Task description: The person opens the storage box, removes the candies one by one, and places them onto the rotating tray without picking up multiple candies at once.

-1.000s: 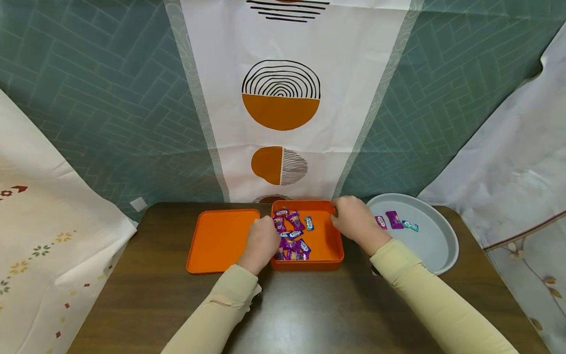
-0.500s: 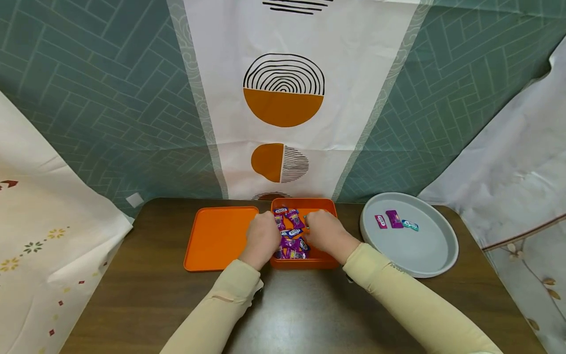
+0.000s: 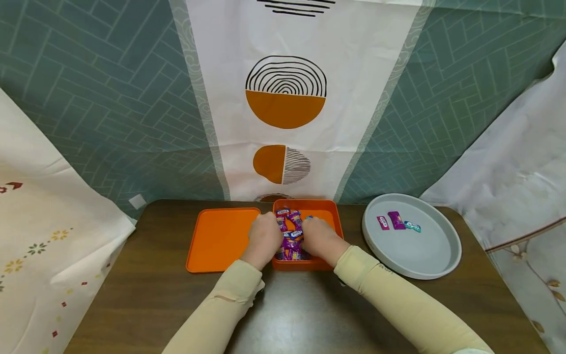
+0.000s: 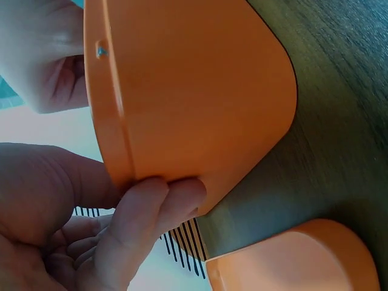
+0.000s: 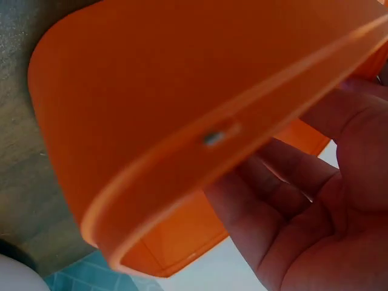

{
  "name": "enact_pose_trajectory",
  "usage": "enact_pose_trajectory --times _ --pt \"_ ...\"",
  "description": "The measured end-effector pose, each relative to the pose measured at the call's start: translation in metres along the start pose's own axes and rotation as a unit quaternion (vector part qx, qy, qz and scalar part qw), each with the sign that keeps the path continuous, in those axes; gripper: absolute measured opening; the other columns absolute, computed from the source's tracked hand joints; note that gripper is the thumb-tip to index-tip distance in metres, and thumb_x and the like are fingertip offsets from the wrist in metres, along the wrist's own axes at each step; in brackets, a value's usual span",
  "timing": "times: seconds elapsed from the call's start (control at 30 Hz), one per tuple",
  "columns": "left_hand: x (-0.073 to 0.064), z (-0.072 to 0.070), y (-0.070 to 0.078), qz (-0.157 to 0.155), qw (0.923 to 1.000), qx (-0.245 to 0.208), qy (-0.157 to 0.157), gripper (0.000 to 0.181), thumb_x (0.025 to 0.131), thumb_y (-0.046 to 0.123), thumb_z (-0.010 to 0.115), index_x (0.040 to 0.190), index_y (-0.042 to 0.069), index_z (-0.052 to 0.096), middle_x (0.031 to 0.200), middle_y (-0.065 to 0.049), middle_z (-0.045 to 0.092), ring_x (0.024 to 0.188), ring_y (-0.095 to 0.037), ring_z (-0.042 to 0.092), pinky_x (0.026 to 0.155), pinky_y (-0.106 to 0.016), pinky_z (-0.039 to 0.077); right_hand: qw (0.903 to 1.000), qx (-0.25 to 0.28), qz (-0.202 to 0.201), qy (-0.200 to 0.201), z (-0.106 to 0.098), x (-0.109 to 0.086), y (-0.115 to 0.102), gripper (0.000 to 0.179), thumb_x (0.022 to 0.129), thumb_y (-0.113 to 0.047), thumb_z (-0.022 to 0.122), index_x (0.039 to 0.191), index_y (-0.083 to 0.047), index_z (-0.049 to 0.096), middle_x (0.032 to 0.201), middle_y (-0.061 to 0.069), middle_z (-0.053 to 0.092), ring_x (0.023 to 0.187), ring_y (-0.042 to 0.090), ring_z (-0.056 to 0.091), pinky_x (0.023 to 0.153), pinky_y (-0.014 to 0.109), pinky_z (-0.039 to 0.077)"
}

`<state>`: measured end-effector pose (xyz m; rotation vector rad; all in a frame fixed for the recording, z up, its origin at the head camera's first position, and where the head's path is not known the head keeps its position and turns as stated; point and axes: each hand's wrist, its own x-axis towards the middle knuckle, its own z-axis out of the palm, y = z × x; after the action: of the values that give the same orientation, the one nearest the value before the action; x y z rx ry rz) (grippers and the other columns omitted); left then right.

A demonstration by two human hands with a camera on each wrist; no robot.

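At the desk's [image 3: 146, 275] far edge, the left hand [image 3: 264, 237] pinched the orange box's [image 3: 301, 266] left wall, presumably to steady it, while the right hand [image 3: 323, 241], fingers bent, was at the wrapped sweets [image 3: 294, 219] inside, any grip hidden.

On the dark-brown, wood-grained bench [image 3: 283, 314] I see a flat orange rectangular tray [image 3: 218, 241] just left of the left grip [image 3: 264, 238], a deeper orange rectangular box [image 3: 302, 266] beneath the right grip [image 3: 322, 240], and a round grey rimmed tray [image 3: 417, 251] to that grip's right.
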<state>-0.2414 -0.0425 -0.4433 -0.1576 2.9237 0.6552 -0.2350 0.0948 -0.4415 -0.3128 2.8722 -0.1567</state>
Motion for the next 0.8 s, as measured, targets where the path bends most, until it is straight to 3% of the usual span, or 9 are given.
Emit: enact_pose_trajectory --times 0.33,0.53,0.8 --pt "0.0012 0.0009 0.0013 -0.014 0.9999 0.003 -0.004 0.032 0.074 0.017 0.076 0.101 0.004 0.064 0.080 -0.010 0.064 0.061 -0.022 0.059 0.049 -0.039 0.055 0.9994 -0.024 -0.023 0.011 0.0058 0.0038 0.0006 0.036 0.075 -0.026 0.076 0.102 -0.004 0.065 0.090 0.009 0.067 0.075 0.019 0.061 0.082 0.036 0.056" --pt "0.0013 0.0015 0.0016 -0.012 0.9999 -0.006 -0.001 0.034 0.076 0.019 0.075 0.103 0.003 0.063 0.081 -0.010 0.065 0.061 -0.021 0.060 0.053 -0.039 0.056 0.9989 -0.031 -0.031 0.016 0.0074 0.0051 0.0028 0.033 0.078 -0.024 0.074 0.102 -0.005 0.064 0.092 0.010 0.068 0.075 0.020 0.061 0.081 0.037 0.056" --pt "-0.0002 0.0024 -0.0005 -0.006 0.9999 -0.006 0.005 0.035 0.074 0.018 0.076 0.104 0.003 0.064 0.083 -0.010 0.066 0.063 -0.022 0.060 0.053 -0.040 0.056 0.9994 -0.029 0.012 -0.010 0.0060 0.0027 0.0053 0.041 0.075 -0.029 0.076 0.104 -0.003 0.065 0.092 0.010 0.067 0.074 0.020 0.061 0.077 0.038 0.057"
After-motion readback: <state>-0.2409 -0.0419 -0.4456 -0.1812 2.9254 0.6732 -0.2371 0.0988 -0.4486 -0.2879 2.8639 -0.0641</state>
